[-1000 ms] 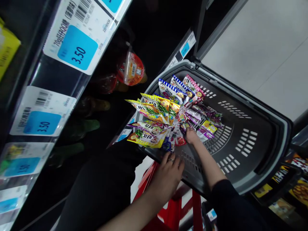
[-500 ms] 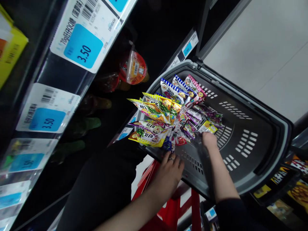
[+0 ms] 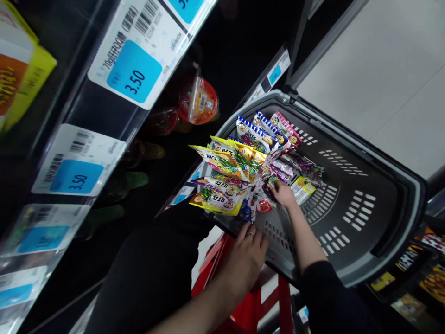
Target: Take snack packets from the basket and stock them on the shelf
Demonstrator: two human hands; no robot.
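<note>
My left hand (image 3: 249, 250), with a ring on one finger, has its fingers hooked over the near rim of a grey shopping basket (image 3: 396, 185); its thumb is hidden. My right hand (image 3: 283, 194) reaches into the basket, its fingers closed on a small dark purple candy bag (image 3: 271, 182) within the pile. Yellow gummy candy bags (image 3: 229, 160) stand fanned out at the basket's left end. Blue-striped bags (image 3: 255, 134) and a pink-edged bag (image 3: 283, 127) lean behind them. A yellow-and-grey packet (image 3: 301, 188) lies just right of my right hand.
A shelf edge with price labels (image 3: 134, 79) runs diagonally along the left. Below it, jelly cups (image 3: 203, 101) sit on a dark lower shelf. A red plastic frame (image 3: 239, 301) is under the basket. Pale floor tiles (image 3: 375, 74) lie at upper right, packaged goods (image 3: 433, 283) at lower right.
My right hand has moved left and slightly up inside the basket, from beside the yellow-and-grey packet to the small purple bag. My left hand stays on the rim.
</note>
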